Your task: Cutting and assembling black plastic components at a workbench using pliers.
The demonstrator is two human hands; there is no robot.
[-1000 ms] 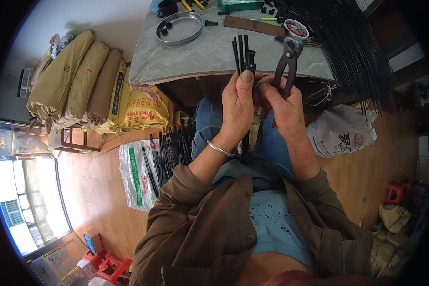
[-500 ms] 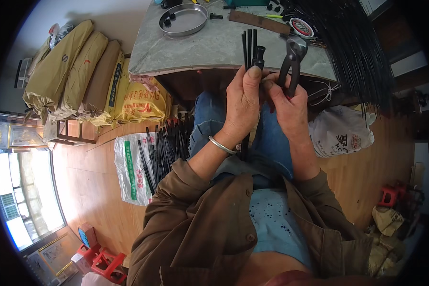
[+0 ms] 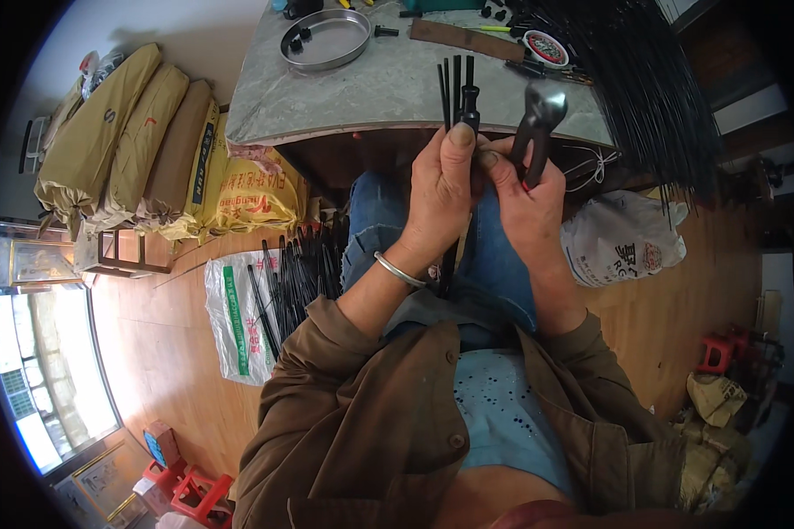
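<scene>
My left hand [image 3: 441,185] is closed around a bundle of thin black rods [image 3: 456,88] that stand up above its thumb. A thicker black piece with a knobbed end [image 3: 471,99] rises beside them in the same grip. The lower part of the bundle comes out below the palm, over my lap. In my right hand [image 3: 535,201] is a pair of dark-handled pincers [image 3: 540,115], metal jaws pointing up and away. Its thumb and fingertips meet the left hand near the rods; whatever lies between them is hidden. Both hands are just in front of the table edge.
On the grey table [image 3: 326,101] are a round metal tray [image 3: 325,63] with small black parts, a brown strip [image 3: 463,40] and a small white bowl [image 3: 545,48]. Long black rods [image 3: 648,97] overhang its right side. More rods [image 3: 300,273] lie left of my knees. A white sack [image 3: 625,238] stands right.
Both hands have shifted slightly left in the picture, along with the whole scene. The pincers have tilted, their jaws tipping a little. Each hand keeps its hold.
</scene>
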